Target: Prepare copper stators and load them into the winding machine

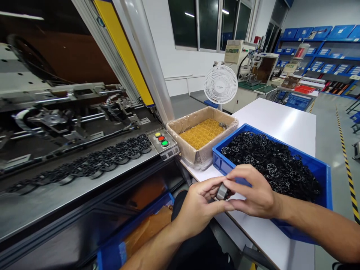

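Note:
Both hands meet over the near edge of the white table. Between them is a small round part with a smooth grey metal band and a black body [222, 192]. My left hand [198, 200] has its fingers and thumb closed around one side of it. On the other side, my right hand [254, 191] pinches the same part. My fingers cover much of it. Just beyond the right hand stands a blue bin [327, 180] heaped with black round plastic parts [272, 161]. Rows of similar black and grey round parts [92, 168] lie on the machine's metal ledge to the left.
A plastic-lined cardboard box [194, 155] with yellow parts [201, 133] stands beside the blue bin. A panel with yellow, red and green buttons [161, 138] sits at the machine's corner. A white fan [221, 84] is behind. Below the ledge is another blue bin [108, 257].

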`<state>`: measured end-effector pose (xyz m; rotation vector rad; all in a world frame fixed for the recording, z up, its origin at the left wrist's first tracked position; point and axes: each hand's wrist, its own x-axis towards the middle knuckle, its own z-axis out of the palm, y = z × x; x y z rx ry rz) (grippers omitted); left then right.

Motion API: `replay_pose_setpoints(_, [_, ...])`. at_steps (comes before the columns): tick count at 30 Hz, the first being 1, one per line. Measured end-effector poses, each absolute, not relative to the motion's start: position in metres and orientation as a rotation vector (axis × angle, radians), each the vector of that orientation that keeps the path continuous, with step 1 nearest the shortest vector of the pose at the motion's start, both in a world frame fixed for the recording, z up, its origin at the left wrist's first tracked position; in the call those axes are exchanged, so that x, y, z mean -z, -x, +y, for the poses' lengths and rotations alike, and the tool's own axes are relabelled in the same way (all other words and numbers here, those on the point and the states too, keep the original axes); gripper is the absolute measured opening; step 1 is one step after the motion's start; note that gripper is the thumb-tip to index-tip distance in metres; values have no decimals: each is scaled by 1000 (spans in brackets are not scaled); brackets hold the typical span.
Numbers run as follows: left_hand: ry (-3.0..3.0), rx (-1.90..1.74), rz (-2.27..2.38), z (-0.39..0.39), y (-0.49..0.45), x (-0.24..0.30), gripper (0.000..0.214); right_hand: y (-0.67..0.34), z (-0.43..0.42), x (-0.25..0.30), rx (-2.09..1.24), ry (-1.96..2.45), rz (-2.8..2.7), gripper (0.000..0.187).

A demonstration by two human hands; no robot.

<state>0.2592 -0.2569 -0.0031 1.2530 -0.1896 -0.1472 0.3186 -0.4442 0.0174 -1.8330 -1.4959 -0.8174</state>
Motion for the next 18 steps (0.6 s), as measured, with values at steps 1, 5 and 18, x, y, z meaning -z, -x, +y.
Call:
replay_pose_setpoints(1, [-1268, 148, -230, -257, -256, 3, 51, -319, -445, -17, 761, 1836, -1457, 45])
replay_pose_setpoints(5, [-1424, 120, -379, -249, -243, 2, 43, -321, -449, -9, 644, 1924, -1404, 55])
replay_pose_setpoints(18, [-2534, -807, 1070, 60, -213, 31, 34, -360, -468, 31, 838, 2145, -1409, 57])
